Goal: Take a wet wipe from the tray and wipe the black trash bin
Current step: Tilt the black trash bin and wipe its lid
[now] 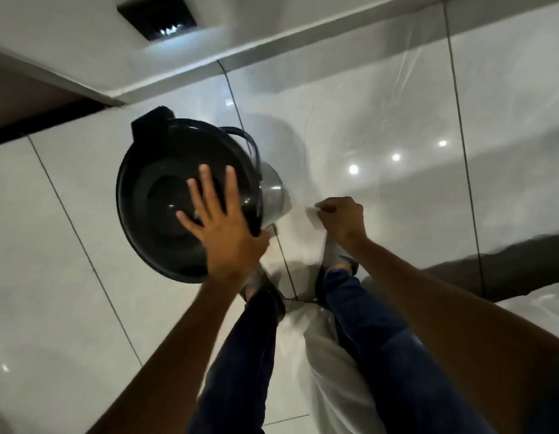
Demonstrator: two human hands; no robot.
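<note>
The black trash bin (pixel 165 183) stands on the white floor, seen from straight above, round lid shut and a shiny metal side showing at its right. My left hand (pixel 218 227) lies flat on the lid's near right part, fingers spread. My right hand (pixel 341 219) hovers to the right of the bin, apart from it, fingers closed on a small white wet wipe (pixel 314 214) that hangs from them. No tray is in view.
Glossy white floor tiles (pixel 68 277) with dark joints lie all around. A white wall base (pixel 272 36) with a dark square opening (pixel 157 17) runs behind the bin. My legs in blue jeans (pixel 366 324) and shoes are below the hands. A dark edge (pixel 21 120) crosses the left.
</note>
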